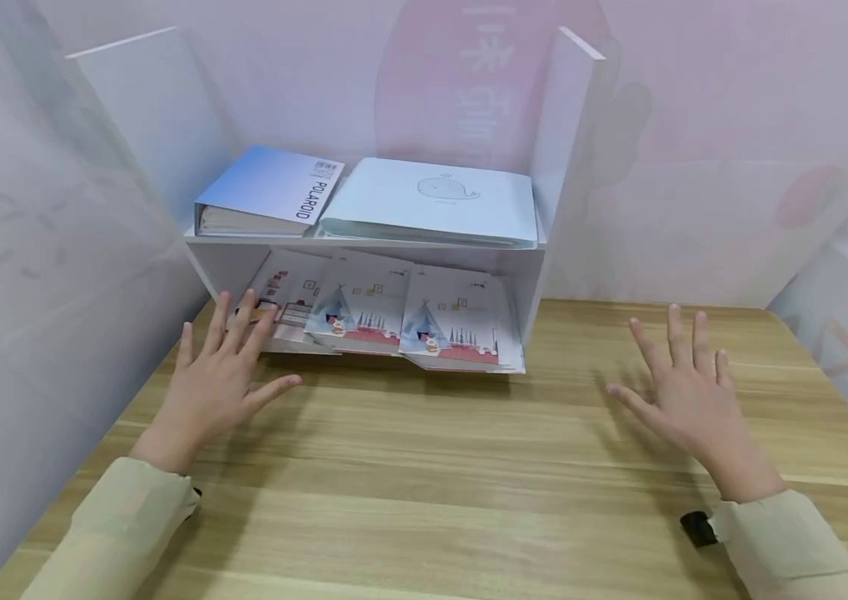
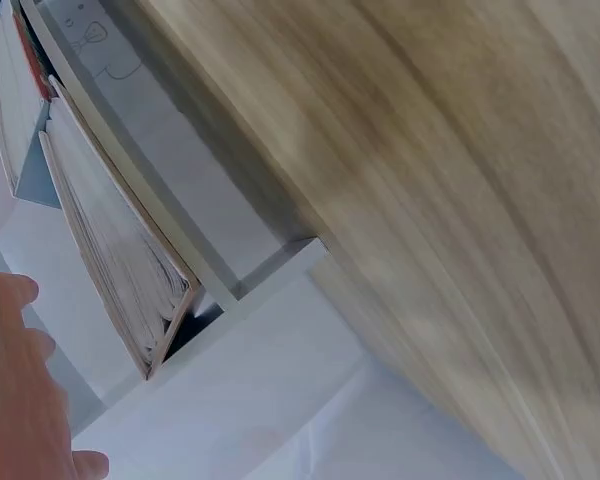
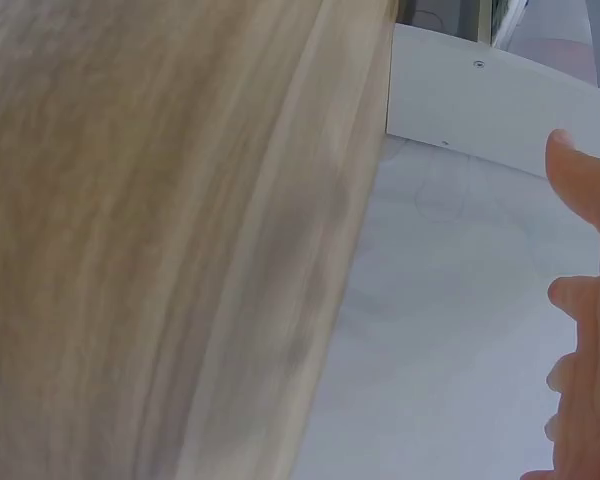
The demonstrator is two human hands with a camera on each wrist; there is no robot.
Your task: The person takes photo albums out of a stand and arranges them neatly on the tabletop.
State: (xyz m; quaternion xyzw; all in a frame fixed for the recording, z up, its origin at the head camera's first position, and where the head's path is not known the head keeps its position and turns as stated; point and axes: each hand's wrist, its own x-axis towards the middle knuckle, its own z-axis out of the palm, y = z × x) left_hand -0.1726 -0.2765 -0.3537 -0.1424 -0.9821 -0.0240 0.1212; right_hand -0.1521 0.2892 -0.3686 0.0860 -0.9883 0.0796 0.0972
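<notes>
My left hand (image 1: pixel 216 387) hovers with fingers spread, in front of the lower left corner of a white two-tier shelf (image 1: pixel 572 133). It holds nothing. On the upper board lie a blue album (image 1: pixel 266 185) lettered POLAROID and, to its right, a pale blue album (image 1: pixel 394 196) with a whale drawing. Several illustrated booklets (image 1: pixel 450 321) overlap in the lower compartment, their front edges sticking out. Off to the right of the shelf, my right hand (image 1: pixel 690 400) is spread and holds nothing, over the table. The left wrist view shows page edges of an album (image 2: pixel 120 240) close up.
A wood-grain table (image 1: pixel 424 483) carries the shelf at its back. A pale printed backdrop (image 1: pixel 694 167) stands behind, and pale fabric walls (image 1: pixel 34 275) rise on the sides. Each sleeve cuff has a small black piece (image 1: pixel 697 528) at its edge.
</notes>
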